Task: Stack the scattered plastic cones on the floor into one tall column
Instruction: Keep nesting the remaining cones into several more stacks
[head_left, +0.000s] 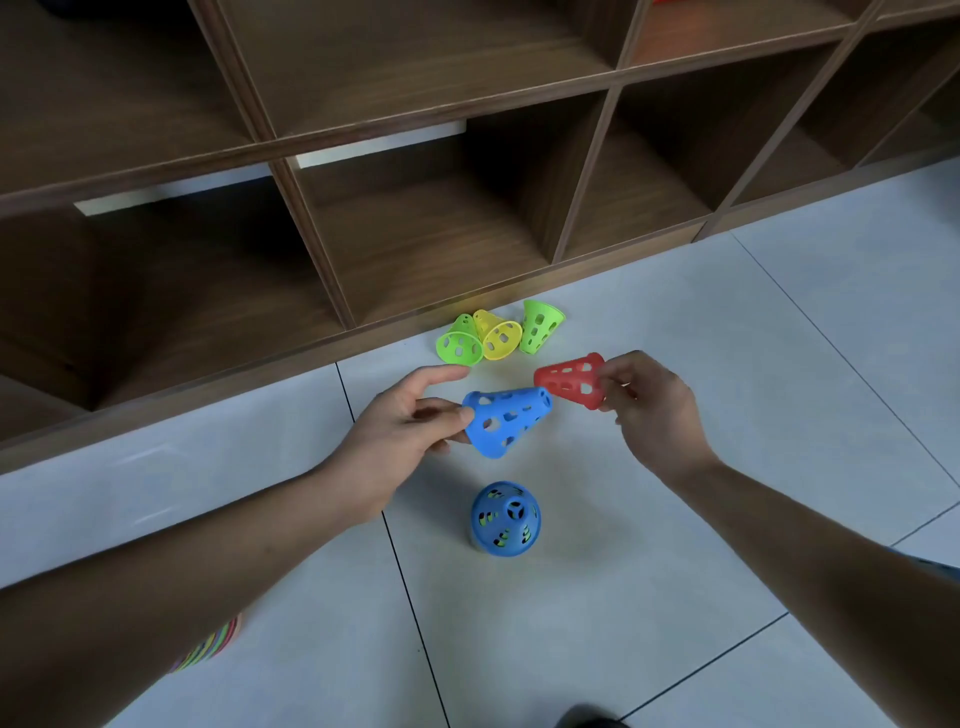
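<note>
While both arms reach over the tiled floor (727, 322), the left hand (410, 415) pinches a blue perforated plastic cone (506, 418) at its wide rim. Its long axis is near level, narrow tip pointing right. Nearer the camera, an upright blue-topped cone stack (505, 518) stands on the floor, tip up. By the wooden shelf unit (415, 249), a green plastic cone (460, 345) and a yellow plastic cone (498, 335) lie on their sides, touching. A second green cone (540, 327) sits just beside them, rim up. A red perforated plastic cone (571, 382) points its tip left, close to the blue tip, and the right hand (652, 410) grips its rim.
</note>
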